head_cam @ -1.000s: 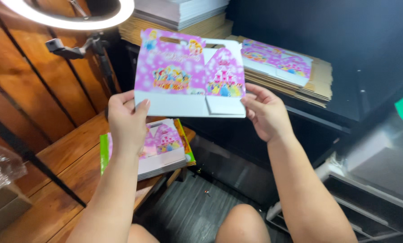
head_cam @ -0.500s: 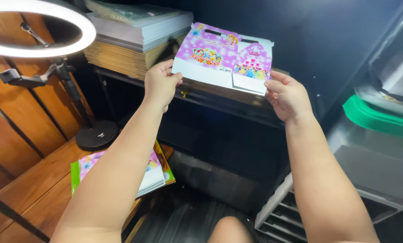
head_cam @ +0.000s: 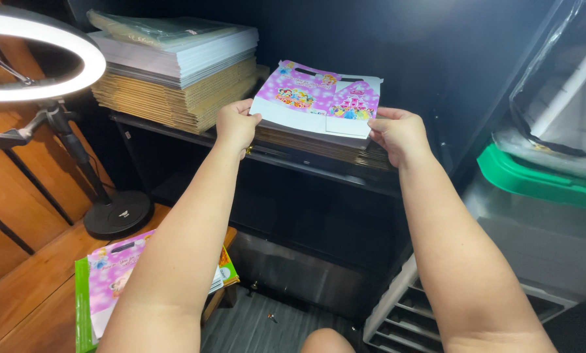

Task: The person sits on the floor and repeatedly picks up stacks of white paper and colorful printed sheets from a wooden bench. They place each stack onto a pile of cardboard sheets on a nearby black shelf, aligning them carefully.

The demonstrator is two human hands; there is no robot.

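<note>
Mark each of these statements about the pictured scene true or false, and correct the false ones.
1. Both hands hold the flat pink printed carton by its near edge. True: the left hand and right hand each have a grip on it.
2. The carton is over the wooden table. False: it is above a stack of flat cartons on the dark shelf.
3. A lit ring light stands at the left. True.
4. The stack of brown cardboard sheets lies right of the carton. False: it lies to its left.
5. The bin with the green rim is at the left. False: it is at the right.
</note>
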